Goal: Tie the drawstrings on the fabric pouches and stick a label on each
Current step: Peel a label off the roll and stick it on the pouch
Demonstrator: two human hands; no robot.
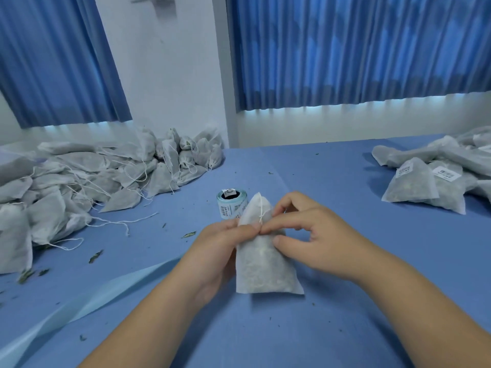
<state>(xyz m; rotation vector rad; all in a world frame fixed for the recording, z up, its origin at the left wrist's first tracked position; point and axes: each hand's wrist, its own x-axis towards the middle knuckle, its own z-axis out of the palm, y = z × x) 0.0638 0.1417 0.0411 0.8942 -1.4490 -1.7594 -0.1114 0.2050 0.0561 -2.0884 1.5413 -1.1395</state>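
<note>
White non-woven pouches (79,181) lie heaped on the left of the blue-covered table (318,341). Their strings trail loose over the cloth and no label shows on any of them, so I judge this large heap to be work left to do. A few at the back look cinched at the neck, but I cannot tell whether they are knotted. Nearer the front a pale blue strip of backing paper (111,290) runs across the table, and scraps of dried leaf lie scattered about. In the middle the label roll (232,205) stands upright just behind the pouch being worked. Its labels carry barcode-like bars and small print too fine to read. The left hand (220,251) grips this filled pouch (263,269) along its left side, thumb and forefinger pinching at the neck. The drawstring (261,212) runs up the gathered top. The right hand (305,235) meets the left there, thumb and forefinger pinched on the string, the other fingers curled against the pouch. The step in hand looks like the tying, and no label shows on this pouch yet. At the far right lies a smaller pile of labelled pouches (425,187), two showing white labels (403,171) with a printed code and lines of text, none legible.
</note>
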